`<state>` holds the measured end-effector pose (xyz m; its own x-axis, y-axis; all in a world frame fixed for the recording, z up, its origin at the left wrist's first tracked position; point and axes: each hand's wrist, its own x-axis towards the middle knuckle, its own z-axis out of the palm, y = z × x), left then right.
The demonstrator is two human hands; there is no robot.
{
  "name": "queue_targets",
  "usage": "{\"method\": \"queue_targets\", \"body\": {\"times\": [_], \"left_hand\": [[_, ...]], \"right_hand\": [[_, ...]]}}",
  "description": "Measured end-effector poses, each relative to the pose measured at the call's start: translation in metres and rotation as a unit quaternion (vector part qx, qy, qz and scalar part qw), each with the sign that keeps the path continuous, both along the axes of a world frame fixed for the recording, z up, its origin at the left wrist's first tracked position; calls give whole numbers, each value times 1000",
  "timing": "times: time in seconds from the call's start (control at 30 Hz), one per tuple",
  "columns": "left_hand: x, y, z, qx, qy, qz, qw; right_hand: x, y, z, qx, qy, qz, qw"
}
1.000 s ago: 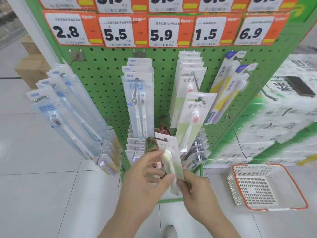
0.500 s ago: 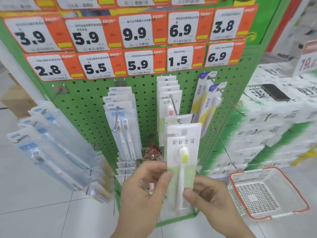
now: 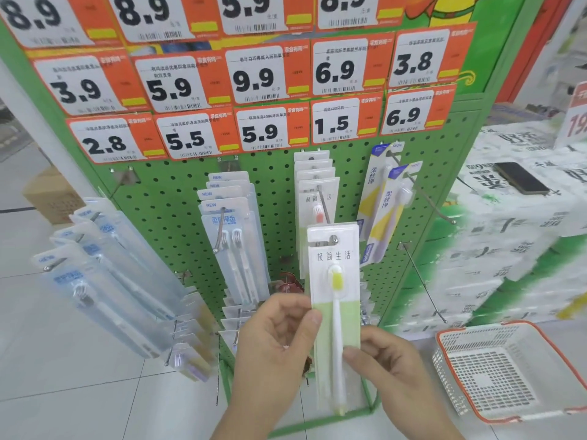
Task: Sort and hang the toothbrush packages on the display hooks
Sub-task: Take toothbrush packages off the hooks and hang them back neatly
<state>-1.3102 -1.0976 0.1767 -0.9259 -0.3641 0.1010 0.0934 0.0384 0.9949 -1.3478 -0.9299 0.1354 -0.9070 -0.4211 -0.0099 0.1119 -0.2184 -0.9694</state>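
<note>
I hold a toothbrush package upright in front of the green pegboard, between my two hands. My left hand pinches its left edge, the thumb lying across the front of the card where the white part meets the pale green part, the other fingers curled behind. My right hand pinches the right edge lower down, its thumb tip touching the clear blister beside the brush handle. The package rises above both hands; its hanging hole sits at the ball tip of a hook, which already carries a row of matching white-and-green packages behind it. Whether the hook tip has entered the hole I cannot tell. To the left hang blue-labelled twin-brush packs, and to the right yellow-and-white packs. Price tags line the board above. A white basket with an orange rim rests on the floor by my right hand.
</note>
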Motion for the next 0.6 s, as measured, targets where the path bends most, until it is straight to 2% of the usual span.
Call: {"method": "queue_targets", "body": {"times": [0.13, 0.23, 0.3, 0.37, 0.5, 0.6], "left_hand": [[-9, -2, -1, -20, -10, 19, 1000], [-14, -4, 0, -49, -13, 39, 998], [-18, -5, 1, -70, -18, 49, 996], [-21, -5, 2, -88, -27, 50, 995], [-26, -6, 6, -106, -45, 45, 992], [-28, -5, 13, -115, -51, 38, 991]], "right_hand": [[-4, -4, 6, 72, 27, 5, 997], [-9, -5, 10, 194, 92, -10, 977], [-16, -5, 14, 241, 139, -39, 960], [-25, -5, 24, 261, 182, -97, 943], [-50, -7, 57, 230, 239, -172, 927], [-77, -14, 82, 257, 324, -206, 887]]}}
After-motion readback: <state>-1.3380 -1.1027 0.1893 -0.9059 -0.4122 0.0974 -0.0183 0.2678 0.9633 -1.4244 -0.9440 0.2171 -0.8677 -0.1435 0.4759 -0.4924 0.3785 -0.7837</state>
